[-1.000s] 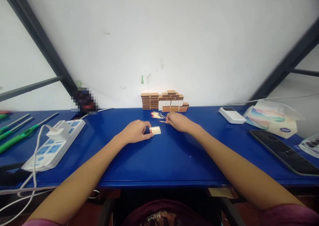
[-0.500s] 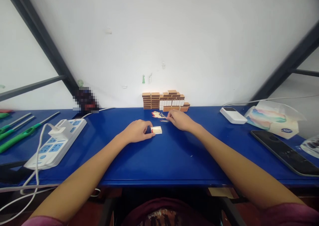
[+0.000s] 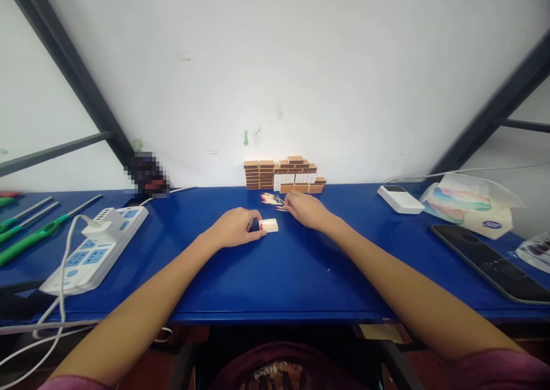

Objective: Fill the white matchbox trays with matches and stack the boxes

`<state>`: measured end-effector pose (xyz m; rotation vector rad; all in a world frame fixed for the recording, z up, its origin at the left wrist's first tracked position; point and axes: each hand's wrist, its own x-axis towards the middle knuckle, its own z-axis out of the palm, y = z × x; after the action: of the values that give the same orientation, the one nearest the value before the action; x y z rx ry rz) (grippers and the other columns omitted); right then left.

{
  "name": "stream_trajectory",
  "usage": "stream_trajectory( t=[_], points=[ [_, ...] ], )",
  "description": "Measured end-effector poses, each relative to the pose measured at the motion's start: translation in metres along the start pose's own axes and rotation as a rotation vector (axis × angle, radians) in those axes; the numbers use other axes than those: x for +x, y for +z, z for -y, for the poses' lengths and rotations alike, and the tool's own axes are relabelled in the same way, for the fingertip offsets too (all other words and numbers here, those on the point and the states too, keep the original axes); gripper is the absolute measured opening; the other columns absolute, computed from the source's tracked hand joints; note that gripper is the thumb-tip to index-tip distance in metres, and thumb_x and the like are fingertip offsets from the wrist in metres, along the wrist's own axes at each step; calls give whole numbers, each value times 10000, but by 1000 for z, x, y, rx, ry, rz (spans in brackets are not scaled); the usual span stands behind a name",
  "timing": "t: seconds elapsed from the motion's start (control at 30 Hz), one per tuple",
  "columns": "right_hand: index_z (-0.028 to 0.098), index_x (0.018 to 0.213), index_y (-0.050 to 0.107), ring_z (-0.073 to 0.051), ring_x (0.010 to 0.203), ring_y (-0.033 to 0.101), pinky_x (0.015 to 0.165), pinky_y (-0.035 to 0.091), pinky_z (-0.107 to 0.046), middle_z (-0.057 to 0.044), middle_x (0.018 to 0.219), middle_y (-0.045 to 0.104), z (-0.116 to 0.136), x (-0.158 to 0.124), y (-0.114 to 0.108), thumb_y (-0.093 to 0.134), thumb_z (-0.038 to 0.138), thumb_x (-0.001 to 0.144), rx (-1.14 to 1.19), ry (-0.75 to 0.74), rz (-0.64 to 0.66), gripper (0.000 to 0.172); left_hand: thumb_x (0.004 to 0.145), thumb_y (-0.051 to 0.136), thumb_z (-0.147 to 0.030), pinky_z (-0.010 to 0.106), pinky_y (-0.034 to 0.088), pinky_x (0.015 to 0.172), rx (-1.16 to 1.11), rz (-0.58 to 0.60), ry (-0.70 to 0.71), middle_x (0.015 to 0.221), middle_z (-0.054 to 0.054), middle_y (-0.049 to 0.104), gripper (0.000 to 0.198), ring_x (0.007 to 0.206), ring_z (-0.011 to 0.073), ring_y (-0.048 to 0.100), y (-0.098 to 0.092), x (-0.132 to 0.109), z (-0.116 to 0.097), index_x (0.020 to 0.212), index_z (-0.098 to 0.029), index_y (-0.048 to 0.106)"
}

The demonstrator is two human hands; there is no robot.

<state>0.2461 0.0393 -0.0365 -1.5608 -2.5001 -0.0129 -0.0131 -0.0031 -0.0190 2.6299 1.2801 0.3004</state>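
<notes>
A small white matchbox tray [image 3: 269,225] with a few matches in it lies on the blue tabletop, its left end pinched between the thumb and fingers of my left hand [image 3: 238,228]. Beyond it is a loose pile of red-tipped matches [image 3: 270,199]. Beside that pile, my right hand [image 3: 306,208] is closed at the fingertips on matches [image 3: 281,209] at the table surface; how many it grips I cannot make out. Stacked matchboxes [image 3: 260,175] stand behind, against the wall.
On the left lie a white power strip [image 3: 97,252] with cables and green-handled lighters [image 3: 47,228]. To the right are a white box-shaped device [image 3: 400,200], a tissue pack [image 3: 466,204] and a black phone [image 3: 490,261]. The blue tabletop [image 3: 275,281] ends at a front edge near me.
My right hand's fingertips have come slightly nearer and lower, from the edge of the pile to the separate matches. My left hand stays on the tray.
</notes>
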Motion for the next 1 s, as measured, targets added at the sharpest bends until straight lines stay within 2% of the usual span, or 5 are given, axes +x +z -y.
stream_trajectory(
  t=[0.13, 0.4, 0.53, 0.7, 1.0],
  points=[
    [170, 1037, 659, -214, 919, 675, 755, 422, -291, -123, 1160, 690, 0, 0, 0, 556, 334, 1079, 46, -5, 13, 199, 927, 660, -536, 287, 355, 597, 11, -3, -1, 773, 11, 708, 370, 663, 183, 628, 0, -1, 0, 1100, -213, 713],
    [169, 979, 653, -205, 901, 676, 764, 425, -286, -112, 1107, 693, 0, 2, 1, 598, 284, 1060, 99, 4, 43, 151, 930, 648, -541, 293, 368, 609, 9, -4, -4, 768, 9, 711, 376, 670, 184, 633, 0, 0, 0, 1101, -213, 715],
    [168, 991, 639, -202, 909, 663, 772, 432, -284, -110, 1103, 688, 3, -1, -4, 574, 255, 1067, 172, -60, 8, 133, 926, 654, -543, 292, 365, 611, 5, -6, -7, 773, 6, 712, 372, 667, 182, 629, 2, 0, 1, 1095, -216, 713],
    [173, 983, 635, -192, 873, 633, 758, 426, -285, -91, 1075, 669, 10, -5, -9, 577, 267, 1063, 246, -105, -17, 136, 928, 660, -529, 288, 352, 600, -5, -8, 0, 758, 0, 703, 349, 649, 174, 619, 2, 0, 2, 1081, -219, 709],
    [184, 980, 651, -185, 902, 619, 744, 411, -277, -73, 1062, 677, 36, -17, -12, 603, 229, 1042, 284, -209, 51, 90, 936, 653, -532, 290, 346, 603, 34, -14, 11, 805, 20, 715, 354, 678, 187, 629, 1, 0, 2, 1080, -213, 701]
  ],
)
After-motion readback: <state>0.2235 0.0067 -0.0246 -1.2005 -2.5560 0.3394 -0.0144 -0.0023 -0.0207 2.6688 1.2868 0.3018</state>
